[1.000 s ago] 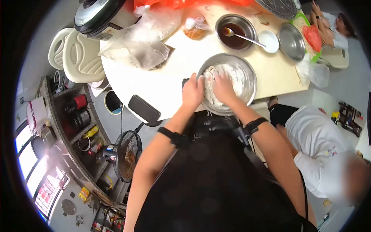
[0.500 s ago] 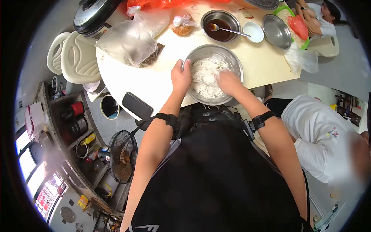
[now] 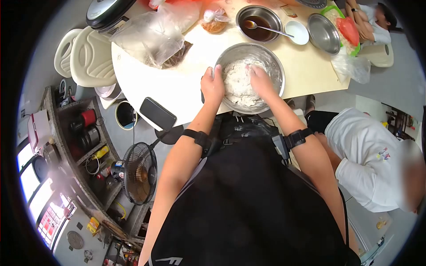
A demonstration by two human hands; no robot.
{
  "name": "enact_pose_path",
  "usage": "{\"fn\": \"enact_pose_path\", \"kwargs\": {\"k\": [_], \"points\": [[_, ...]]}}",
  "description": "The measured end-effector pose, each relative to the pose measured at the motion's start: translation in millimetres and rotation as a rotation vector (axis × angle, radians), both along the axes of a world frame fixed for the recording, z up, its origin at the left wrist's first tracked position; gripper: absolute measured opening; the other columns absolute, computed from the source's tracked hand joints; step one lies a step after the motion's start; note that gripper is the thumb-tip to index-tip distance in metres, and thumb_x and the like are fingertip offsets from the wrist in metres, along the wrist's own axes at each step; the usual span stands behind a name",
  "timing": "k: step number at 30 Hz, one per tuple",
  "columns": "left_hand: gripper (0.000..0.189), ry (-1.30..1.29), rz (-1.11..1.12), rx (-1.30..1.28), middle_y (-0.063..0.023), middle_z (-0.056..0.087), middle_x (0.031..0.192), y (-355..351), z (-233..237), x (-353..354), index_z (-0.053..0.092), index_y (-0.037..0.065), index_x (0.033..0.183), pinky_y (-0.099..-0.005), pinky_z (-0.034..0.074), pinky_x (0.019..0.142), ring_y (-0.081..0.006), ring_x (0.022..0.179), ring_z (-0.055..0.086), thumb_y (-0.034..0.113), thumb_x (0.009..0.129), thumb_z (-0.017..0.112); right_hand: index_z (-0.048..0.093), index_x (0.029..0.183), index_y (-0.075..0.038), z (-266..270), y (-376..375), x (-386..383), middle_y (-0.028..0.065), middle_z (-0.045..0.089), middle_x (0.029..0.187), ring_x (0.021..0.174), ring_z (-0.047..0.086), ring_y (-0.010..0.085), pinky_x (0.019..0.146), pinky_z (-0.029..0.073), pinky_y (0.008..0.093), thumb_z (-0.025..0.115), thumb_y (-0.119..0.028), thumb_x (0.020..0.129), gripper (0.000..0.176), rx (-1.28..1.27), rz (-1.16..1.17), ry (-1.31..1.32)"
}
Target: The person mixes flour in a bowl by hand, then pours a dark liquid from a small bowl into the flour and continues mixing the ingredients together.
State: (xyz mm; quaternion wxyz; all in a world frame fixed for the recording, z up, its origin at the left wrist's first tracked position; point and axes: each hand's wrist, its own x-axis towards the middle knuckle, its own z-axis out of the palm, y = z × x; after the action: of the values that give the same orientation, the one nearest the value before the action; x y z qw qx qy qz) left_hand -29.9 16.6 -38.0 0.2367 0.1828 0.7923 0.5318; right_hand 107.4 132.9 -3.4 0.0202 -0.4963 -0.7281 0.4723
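Observation:
A steel mixing bowl (image 3: 277, 66) stands near the table's front edge, holding shaggy white dough (image 3: 237, 82) with loose floury bits. My left hand (image 3: 213, 86) grips the bowl's left rim, thumb up along the inside and the fingers outside, partly hidden. Inside the bowl, my right hand (image 3: 262, 83) is curled into the dough on the right side, its fingertips hidden. Beyond the bowl, a steel pot (image 3: 277, 17) holds dark brown liquid, with a metal spoon (image 3: 266, 29) resting in it and reaching over a small white bowl (image 3: 296, 33).
An empty-looking steel bowl (image 3: 324, 33) and a green tray (image 3: 333, 9) lie at the right. Plastic bags (image 3: 151, 37) and a phone (image 3: 158, 113) are at the left. A fan (image 3: 140, 173) stands on the floor. One person (image 3: 364, 155) is close on my right; another sits farther back.
My right hand has shifted within the bowl, and the dough looks more gathered under it. The left hand keeps its hold on the rim. The whole view has shifted slightly.

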Motion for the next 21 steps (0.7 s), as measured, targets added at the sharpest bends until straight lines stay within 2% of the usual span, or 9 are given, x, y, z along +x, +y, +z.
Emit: {"fn": "enact_pose_path", "kwargs": {"k": [2, 5, 8, 11, 14, 16, 18, 20, 21], "points": [[0.047, -0.043, 0.014, 0.034, -0.0183, 0.050, 0.070, 0, -5, 1, 0.050, -0.003, 0.080, -0.0423, 0.043, 0.068, -0.0262, 0.067, 0.044, 0.036, 0.104, 0.059, 0.063, 0.125, 0.001, -10, -14, 4, 0.0317, 0.065, 0.125, 0.119, 0.061, 0.0454, 0.098, 0.047, 0.0505, 0.047, -0.035, 0.106, 0.044, 0.230, 0.055, 0.131], [0.047, -0.108, 0.020, 0.062, -0.0140, 0.046, 0.068, 1, -2, 0, 0.048, -0.002, 0.078, -0.0399, 0.041, 0.067, -0.0208, 0.067, 0.040, 0.034, 0.104, 0.061, 0.063, 0.124, -0.001, 8, -29, 1, 0.0288, 0.064, 0.128, 0.119, 0.060, 0.0459, 0.099, 0.047, 0.0507, 0.049, -0.034, 0.105, 0.041, 0.113, 0.073, -0.008], [0.047, -0.136, -0.003, 0.033, -0.0119, 0.044, 0.066, 2, 6, 0, 0.047, -0.001, 0.076, -0.0386, 0.041, 0.065, -0.0183, 0.067, 0.039, 0.033, 0.103, 0.063, 0.063, 0.123, -0.003, -24, -35, 6, 0.0240, 0.068, 0.120, 0.113, 0.062, 0.0460, 0.098, 0.048, 0.0525, 0.052, -0.035, 0.104, 0.039, 0.303, 0.104, 0.047], [0.046, -0.156, -0.041, -0.002, -0.0108, 0.043, 0.065, 6, 15, -3, 0.046, -0.001, 0.075, -0.0376, 0.040, 0.063, -0.0170, 0.065, 0.038, 0.031, 0.103, 0.063, 0.066, 0.120, -0.006, -2, -36, -9, 0.0192, 0.068, 0.114, 0.107, 0.063, 0.0434, 0.096, 0.049, 0.0519, 0.059, -0.029, 0.098, 0.033, 0.301, 0.307, -0.211], [0.046, -0.179, -0.034, -0.069, -0.0101, 0.042, 0.063, 10, 17, -7, 0.045, 0.001, 0.074, -0.0372, 0.039, 0.060, -0.0155, 0.063, 0.037, 0.030, 0.103, 0.065, 0.067, 0.116, -0.009, -36, -35, -18, 0.0161, 0.067, 0.113, 0.102, 0.065, 0.0390, 0.091, 0.051, 0.0509, 0.066, -0.022, 0.091, 0.028, 0.555, 0.251, -0.115], [0.046, -0.159, -0.043, -0.068, -0.0106, 0.042, 0.063, 8, 19, -6, 0.045, 0.001, 0.074, -0.0373, 0.039, 0.060, -0.0149, 0.063, 0.038, 0.030, 0.103, 0.065, 0.068, 0.113, -0.011, -47, -28, -14, 0.0142, 0.066, 0.113, 0.100, 0.065, 0.0375, 0.087, 0.051, 0.0492, 0.069, -0.017, 0.086, 0.028, 0.612, 0.285, -0.056], [0.045, -0.162, -0.056, -0.089, -0.0188, 0.048, 0.064, 9, 19, -6, 0.048, -0.001, 0.076, -0.0415, 0.042, 0.060, -0.0260, 0.059, 0.044, 0.032, 0.103, 0.064, 0.068, 0.112, -0.011, -52, -22, -17, 0.0139, 0.066, 0.111, 0.099, 0.065, 0.0369, 0.086, 0.051, 0.0491, 0.069, -0.018, 0.086, 0.026, 0.659, 0.308, -0.039], [0.043, -0.074, -0.110, -0.114, -0.0242, 0.052, 0.066, 6, 25, -9, 0.051, -0.002, 0.079, -0.0449, 0.043, 0.062, -0.0362, 0.060, 0.050, 0.032, 0.104, 0.063, 0.070, 0.117, -0.013, -39, -20, -16, 0.0144, 0.069, 0.113, 0.106, 0.066, 0.0357, 0.090, 0.052, 0.0478, 0.066, -0.017, 0.092, 0.026, 0.465, 0.371, -0.177], [0.041, -0.004, -0.134, -0.134, -0.0300, 0.057, 0.072, 4, 28, -10, 0.055, -0.003, 0.083, -0.0500, 0.045, 0.065, -0.0498, 0.068, 0.055, 0.032, 0.104, 0.061, 0.070, 0.118, -0.013, -43, -16, -16, 0.0149, 0.069, 0.114, 0.108, 0.066, 0.0353, 0.092, 0.052, 0.0475, 0.064, -0.017, 0.094, 0.025, 0.443, 0.390, -0.194]]}}
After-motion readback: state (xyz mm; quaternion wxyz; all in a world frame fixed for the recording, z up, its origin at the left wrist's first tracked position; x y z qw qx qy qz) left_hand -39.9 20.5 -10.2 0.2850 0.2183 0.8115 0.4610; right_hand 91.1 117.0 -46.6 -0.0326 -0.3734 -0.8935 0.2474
